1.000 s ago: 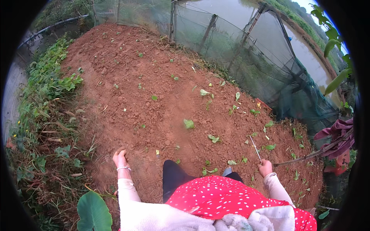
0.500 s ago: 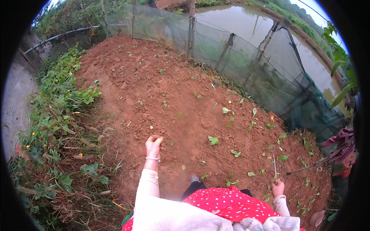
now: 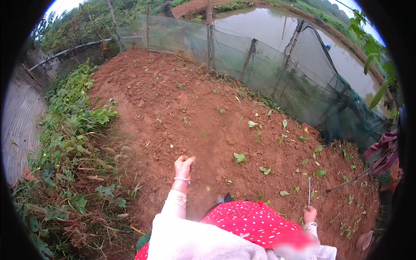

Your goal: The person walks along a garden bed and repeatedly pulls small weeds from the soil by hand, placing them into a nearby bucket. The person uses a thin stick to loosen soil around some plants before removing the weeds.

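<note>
My left hand [image 3: 183, 167] is held out over the reddish-brown soil [image 3: 173, 115], a bracelet at its wrist. Its fingers are pinched together, and whatever may be between them is too small to make out. Low on the right, my right hand [image 3: 309, 215] is closed round a thin, straight, pale tool [image 3: 310, 191] that points away from me; its exact kind does not show. Small green seedlings dot the ground, among them a leafy seedling [image 3: 239, 157] ahead between my hands and another seedling [image 3: 265, 170] nearer the right hand.
A green net fence [image 3: 268, 65] on wooden posts runs along the far and right side, with a pond [image 3: 260, 21] behind it. Weeds and vines [image 3: 69, 143] border the left, beside a grey path [image 3: 21, 125]. A stick [image 3: 349, 179] with dark red cloth juts in at right.
My left hand has moved a little to the right over the soil, still pinched. The right hand keeps its hold on the thin tool, and the view has shifted slightly.
</note>
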`<action>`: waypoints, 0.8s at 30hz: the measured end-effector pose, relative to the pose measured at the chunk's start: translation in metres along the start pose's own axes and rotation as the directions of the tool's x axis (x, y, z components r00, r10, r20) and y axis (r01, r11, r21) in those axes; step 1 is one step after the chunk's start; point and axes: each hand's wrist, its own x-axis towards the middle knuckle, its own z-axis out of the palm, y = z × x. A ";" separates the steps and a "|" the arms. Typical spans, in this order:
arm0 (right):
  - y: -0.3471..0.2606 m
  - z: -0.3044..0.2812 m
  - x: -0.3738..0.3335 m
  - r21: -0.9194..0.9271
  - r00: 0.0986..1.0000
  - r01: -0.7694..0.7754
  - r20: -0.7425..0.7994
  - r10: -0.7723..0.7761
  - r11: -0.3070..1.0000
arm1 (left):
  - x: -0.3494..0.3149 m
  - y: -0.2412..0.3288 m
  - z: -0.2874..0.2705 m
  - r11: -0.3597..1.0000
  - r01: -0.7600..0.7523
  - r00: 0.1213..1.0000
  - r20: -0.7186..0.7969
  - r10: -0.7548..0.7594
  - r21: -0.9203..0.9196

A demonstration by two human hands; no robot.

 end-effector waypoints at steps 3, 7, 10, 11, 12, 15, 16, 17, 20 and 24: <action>0.051 -0.003 0.000 0.030 0.999 0.030 -0.016 -0.030 0.999 | -0.016 0.006 0.008 0.996 0.058 0.996 -0.068 -0.062 -0.063; 0.065 -0.017 -0.025 0.056 0.997 -0.081 -0.004 0.081 0.995 | -0.021 -0.006 0.003 0.990 0.066 0.997 -0.020 -0.069 -0.124; 0.080 -0.031 -0.045 0.022 0.988 -0.150 -0.042 0.151 0.988 | -0.031 0.001 0.026 0.990 0.037 0.999 0.005 -0.037 -0.135; 0.082 -0.031 -0.052 0.016 0.986 -0.157 -0.052 0.158 0.987 | -0.031 -0.001 0.027 0.994 0.020 1.000 0.014 -0.019 -0.112; 0.083 -0.032 -0.057 0.011 0.984 -0.164 -0.061 0.165 0.986 | -0.031 -0.003 0.027 0.996 0.003 1.000 0.022 -0.001 -0.088; 0.094 -0.033 -0.067 0.108 0.980 -0.191 -0.033 0.196 0.976 | -0.037 0.002 0.033 0.999 -0.016 0.998 0.052 0.018 -0.039; 0.100 -0.032 -0.070 0.147 0.979 -0.199 -0.018 0.204 0.969 | -0.039 0.005 0.035 0.999 -0.017 0.998 0.062 0.018 -0.027; 0.106 -0.030 -0.071 0.159 0.972 -0.227 -0.019 0.233 0.961 | -0.040 0.007 0.037 0.999 -0.043 0.997 0.069 0.045 -0.033; 0.116 -0.028 -0.074 0.197 0.955 -0.287 -0.018 0.297 0.937 | -0.041 0.010 0.044 0.992 -0.116 0.988 0.092 0.121 -0.054; 0.109 -0.035 -0.075 0.185 0.958 -0.277 -0.022 0.286 0.943 | -0.046 0.017 0.050 0.989 -0.093 0.993 0.062 0.101 -0.112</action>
